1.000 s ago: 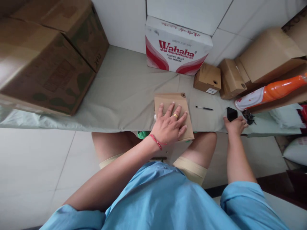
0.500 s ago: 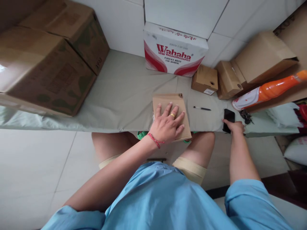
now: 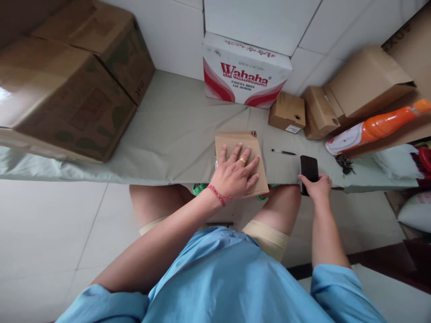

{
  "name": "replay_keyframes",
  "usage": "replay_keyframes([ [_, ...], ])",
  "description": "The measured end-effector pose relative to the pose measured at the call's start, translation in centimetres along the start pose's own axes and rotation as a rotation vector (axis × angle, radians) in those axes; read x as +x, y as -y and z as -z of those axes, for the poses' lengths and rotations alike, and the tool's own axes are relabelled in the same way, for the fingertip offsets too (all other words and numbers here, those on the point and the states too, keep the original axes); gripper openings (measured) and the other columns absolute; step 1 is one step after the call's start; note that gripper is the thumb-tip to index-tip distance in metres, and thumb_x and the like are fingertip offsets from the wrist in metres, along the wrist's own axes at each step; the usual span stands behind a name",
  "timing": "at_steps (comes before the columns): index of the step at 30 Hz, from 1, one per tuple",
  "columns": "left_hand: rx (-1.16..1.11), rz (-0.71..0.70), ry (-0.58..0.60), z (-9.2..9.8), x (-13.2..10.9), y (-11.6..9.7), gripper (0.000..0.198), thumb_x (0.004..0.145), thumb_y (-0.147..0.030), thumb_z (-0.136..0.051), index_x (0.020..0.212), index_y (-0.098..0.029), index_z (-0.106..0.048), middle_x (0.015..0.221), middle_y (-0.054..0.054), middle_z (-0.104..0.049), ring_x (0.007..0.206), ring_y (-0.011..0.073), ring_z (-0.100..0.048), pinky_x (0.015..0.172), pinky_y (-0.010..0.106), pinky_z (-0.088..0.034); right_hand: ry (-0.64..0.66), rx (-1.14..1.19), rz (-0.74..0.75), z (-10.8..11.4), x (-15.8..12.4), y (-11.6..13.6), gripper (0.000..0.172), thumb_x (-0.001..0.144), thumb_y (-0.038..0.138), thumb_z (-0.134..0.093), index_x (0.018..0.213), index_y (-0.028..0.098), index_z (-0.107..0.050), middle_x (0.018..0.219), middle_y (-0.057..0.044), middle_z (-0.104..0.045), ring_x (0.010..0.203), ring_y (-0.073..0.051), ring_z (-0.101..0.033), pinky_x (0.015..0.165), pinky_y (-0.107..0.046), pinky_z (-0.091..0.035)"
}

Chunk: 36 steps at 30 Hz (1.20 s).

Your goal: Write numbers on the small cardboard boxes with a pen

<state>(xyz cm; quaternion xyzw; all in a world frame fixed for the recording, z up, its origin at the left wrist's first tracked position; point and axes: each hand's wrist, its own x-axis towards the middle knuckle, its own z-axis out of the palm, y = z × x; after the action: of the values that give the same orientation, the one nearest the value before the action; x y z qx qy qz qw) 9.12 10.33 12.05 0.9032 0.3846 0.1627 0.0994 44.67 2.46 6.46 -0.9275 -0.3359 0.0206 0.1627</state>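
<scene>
My left hand (image 3: 235, 172) lies flat with its fingers spread on a thin brown cardboard box (image 3: 232, 138). That box rests at the table's front edge and juts slightly over it. On the right, my right hand (image 3: 318, 185) grips a black smartphone (image 3: 309, 168) by its near end, the thumb on the left side. The fingers on the phone's far side are partly hidden. A black pen (image 3: 283, 152) lies on the cloth between the box and the phone. Just right of the phone is a bunch of keys (image 3: 345, 164).
Large cardboard cartons (image 3: 74, 98) fill the left of the cloth-covered table (image 3: 161, 130). Against the wall stand a white and red water carton (image 3: 245, 74) and small brown boxes (image 3: 288, 112). An orange bottle (image 3: 380, 128) leans at the right, near white plastic bags (image 3: 397, 166).
My right hand has moved left with the phone, away from the keys and closer to the pen. My left hand stays in place on the cardboard box.
</scene>
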Motion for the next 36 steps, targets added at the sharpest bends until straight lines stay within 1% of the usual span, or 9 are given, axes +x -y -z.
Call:
replay_keyframes([
  [2,-0.012,0.002,0.000,0.1,0.0,0.0,0.053,0.110,-0.045,-0.050,0.156,-0.021,-0.063,0.169,0.020,-0.053,0.162,0.0464,-0.041,0.128,0.081,-0.026,-0.064,0.134,0.070,0.2,-2.4,2.7,0.066,0.072,0.052,-0.085,0.120,0.014,-0.061,0.126,-0.023,-0.067,0.132,-0.040,-0.062,0.117,-0.052,-0.049],
  [6,-0.045,0.047,-0.040,0.2,0.3,0.1,0.040,0.110,-0.030,-0.046,0.140,-0.016,-0.068,0.158,0.021,-0.062,0.159,0.0407,-0.047,0.130,0.076,-0.028,-0.186,0.398,0.305,1.1,-7.5,9.1,0.066,0.069,0.058,-0.086,0.117,0.022,-0.058,0.123,-0.013,-0.064,0.118,-0.033,-0.064,0.109,-0.053,-0.052],
  [9,-0.058,0.105,-0.108,-0.1,0.4,0.2,0.031,0.105,-0.019,-0.046,0.125,-0.013,-0.069,0.149,0.023,-0.065,0.153,0.0355,-0.053,0.133,0.065,-0.032,-0.239,0.505,0.438,1.9,-10.4,13.2,0.064,0.073,0.060,-0.084,0.118,0.024,-0.057,0.119,-0.010,-0.064,0.110,-0.030,-0.065,0.102,-0.051,-0.056],
  [11,-0.057,0.136,-0.149,-0.3,0.5,0.3,0.029,0.101,-0.017,-0.048,0.121,-0.012,-0.068,0.144,0.023,-0.066,0.149,0.0351,-0.056,0.134,0.060,-0.035,-0.252,0.544,0.501,2.2,-11.6,15.2,0.062,0.075,0.060,-0.084,0.117,0.025,-0.056,0.117,-0.009,-0.063,0.109,-0.029,-0.065,0.100,-0.049,-0.057],
  [13,-0.057,0.145,-0.169,-0.5,0.5,0.4,0.028,0.099,-0.016,-0.049,0.120,-0.011,-0.067,0.142,0.024,-0.066,0.145,0.0362,-0.058,0.133,0.059,-0.037,-0.248,0.569,0.540,2.2,-12.4,16.5,0.060,0.076,0.058,-0.084,0.116,0.025,-0.055,0.116,-0.009,-0.063,0.108,-0.029,-0.064,0.100,-0.049,-0.058],
  [16,-0.067,0.137,-0.173,-0.7,0.5,0.5,0.028,0.100,-0.017,-0.049,0.120,-0.011,-0.067,0.144,0.026,-0.065,0.145,0.0378,-0.058,0.132,0.060,-0.038,-0.233,0.588,0.546,1.6,-13.0,17.6,0.059,0.076,0.055,-0.085,0.116,0.026,-0.053,0.118,-0.010,-0.062,0.111,-0.030,-0.064,0.102,-0.050,-0.058],
  [22,-0.089,0.124,-0.185,-1.0,0.5,0.6,0.029,0.098,-0.015,-0.048,0.117,-0.009,-0.068,0.144,0.028,-0.066,0.148,0.0389,-0.057,0.132,0.062,-0.038,-0.205,0.570,0.466,0.7,-13.9,18.3,0.061,0.075,0.050,-0.085,0.119,0.024,-0.051,0.125,-0.013,-0.060,0.118,-0.033,-0.062,0.103,-0.052,-0.058],
  [28,-0.082,0.129,-0.180,-1.0,0.5,0.6,0.030,0.099,-0.017,-0.049,0.119,-0.009,-0.069,0.143,0.026,-0.068,0.147,0.0386,-0.058,0.132,0.061,-0.038,-0.212,0.543,0.470,0.7,-14.0,18.2,0.063,0.074,0.048,-0.086,0.120,0.024,-0.051,0.125,-0.013,-0.059,0.112,-0.031,-0.065,0.099,-0.050,-0.059],
  [36,-0.070,0.134,-0.169,-0.8,0.5,0.6,0.028,0.099,-0.018,-0.052,0.120,-0.008,-0.069,0.145,0.027,-0.067,0.148,0.0390,-0.058,0.133,0.061,-0.038,-0.215,0.555,0.491,0.3,-13.7,17.5,0.066,0.073,0.049,-0.087,0.122,0.023,-0.052,0.125,-0.012,-0.059,0.117,-0.031,-0.063,0.105,-0.051,-0.057],
])
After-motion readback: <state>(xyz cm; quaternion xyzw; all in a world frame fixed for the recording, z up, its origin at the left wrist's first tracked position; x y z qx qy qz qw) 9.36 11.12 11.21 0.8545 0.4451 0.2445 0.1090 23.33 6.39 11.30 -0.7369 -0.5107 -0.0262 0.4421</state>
